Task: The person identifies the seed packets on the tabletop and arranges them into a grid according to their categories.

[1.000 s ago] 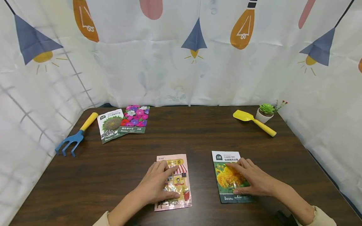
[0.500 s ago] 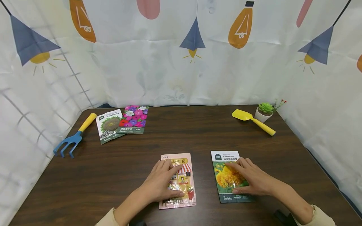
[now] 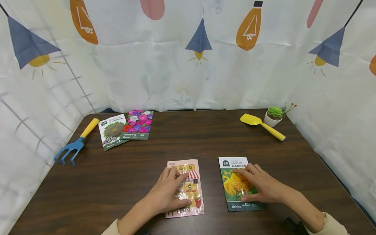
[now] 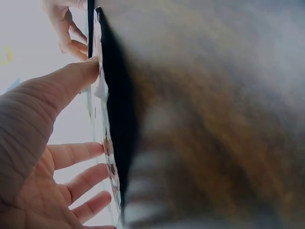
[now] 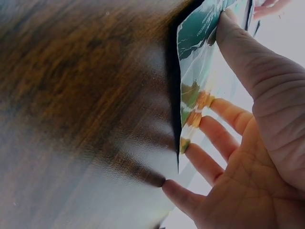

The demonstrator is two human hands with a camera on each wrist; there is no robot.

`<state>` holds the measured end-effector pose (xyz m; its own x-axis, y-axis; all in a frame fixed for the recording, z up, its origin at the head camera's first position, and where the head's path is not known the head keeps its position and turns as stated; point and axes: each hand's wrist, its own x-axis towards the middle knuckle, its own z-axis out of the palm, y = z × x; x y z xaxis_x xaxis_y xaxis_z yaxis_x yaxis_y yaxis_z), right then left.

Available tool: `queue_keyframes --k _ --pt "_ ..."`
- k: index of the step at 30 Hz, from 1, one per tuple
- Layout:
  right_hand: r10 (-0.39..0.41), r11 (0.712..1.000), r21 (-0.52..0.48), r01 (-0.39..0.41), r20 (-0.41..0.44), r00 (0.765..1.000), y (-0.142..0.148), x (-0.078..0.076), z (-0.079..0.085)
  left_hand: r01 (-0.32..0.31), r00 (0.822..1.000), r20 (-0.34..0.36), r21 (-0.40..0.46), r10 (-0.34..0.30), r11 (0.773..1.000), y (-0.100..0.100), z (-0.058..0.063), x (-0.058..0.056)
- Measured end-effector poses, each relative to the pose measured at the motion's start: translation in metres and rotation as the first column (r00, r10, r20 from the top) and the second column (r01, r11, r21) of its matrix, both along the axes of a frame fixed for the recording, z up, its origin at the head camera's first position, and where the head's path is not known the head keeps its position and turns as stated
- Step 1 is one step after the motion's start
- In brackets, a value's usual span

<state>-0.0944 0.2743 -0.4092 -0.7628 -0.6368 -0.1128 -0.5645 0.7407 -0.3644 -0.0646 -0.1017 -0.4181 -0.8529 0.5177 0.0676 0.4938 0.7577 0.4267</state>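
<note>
A pink seed packet (image 3: 196,189) lies flat on the brown table, left of centre in the head view. Fingertips and thumb of my left hand (image 3: 167,192) rest on its face, spread apart, covering its left part. To its right, a green-and-white seed packet (image 3: 233,198) with yellow flowers lies flat too. My right hand (image 3: 264,184) touches it with thumb and fingertips, hiding its right side. The right wrist view shows the right thumb (image 5: 238,40) pressing near the packet's green end, and one fingertip on the table. Neither hand is curled round its packet.
Two overlapping seed packets, one with a green bloom (image 3: 113,130) and one with pink flowers (image 3: 138,124), lie at the back left. Beside them is a blue hand fork (image 3: 71,147) with a yellow handle. A yellow trowel (image 3: 262,125) and a potted succulent (image 3: 273,117) stand back right.
My left hand has slid the pink packet a little to the right along the table, then stopped. The right hand stays on its packet. The head view has shifted slightly.
</note>
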Motion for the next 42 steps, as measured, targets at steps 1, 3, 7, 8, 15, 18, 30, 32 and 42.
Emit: queue_keyframes --k 1,3,7,8,15,18,30,32,42 --pt "0.0 1.0 0.001 0.0 0.0 1.0 0.0 0.0 0.0 -0.002 1.0 -0.004 0.002 0.002 1.0 0.0 0.0 0.0" --pt "0.002 1.0 0.003 -0.002 -0.001 1.0 0.0 0.0 0.0 -0.002 1.0 -0.015 0.003 0.002 1.0 0.001 0.001 0.001" --pt "0.012 1.0 -0.001 -0.012 -0.008 1.0 0.0 0.001 -0.001 -0.008 0.999 -0.041 -0.012 0.007 1.0 0.001 0.002 0.002" --pt "0.015 1.0 -0.002 -0.015 -0.01 1.0 0.0 0.001 -0.001 -0.01 0.999 -0.05 -0.015 0.01 1.0 0.001 0.002 0.002" --pt "0.021 1.0 -0.007 -0.021 -0.023 1.0 0.001 0.0 -0.002 -0.05 0.997 -0.054 -0.017 0.049 0.999 0.001 0.004 0.0" --pt "0.017 1.0 -0.008 -0.018 -0.022 1.0 0.001 0.0 -0.001 -0.069 0.996 -0.063 -0.004 0.069 0.998 -0.001 0.008 0.0" --pt "0.009 1.0 -0.003 -0.009 -0.011 1.0 0.001 0.0 -0.001 -0.16 0.985 -0.058 0.022 0.161 0.987 -0.023 0.013 -0.006" --pt "0.011 1.0 -0.002 -0.011 -0.013 1.0 0.001 0.0 -0.001 -0.169 0.982 -0.078 0.029 0.17 0.985 -0.028 0.012 -0.008" --pt "0.015 1.0 -0.005 -0.015 -0.014 1.0 0.001 0.0 -0.003 -0.246 0.959 -0.13 0.069 0.253 0.967 -0.059 0.01 -0.027"
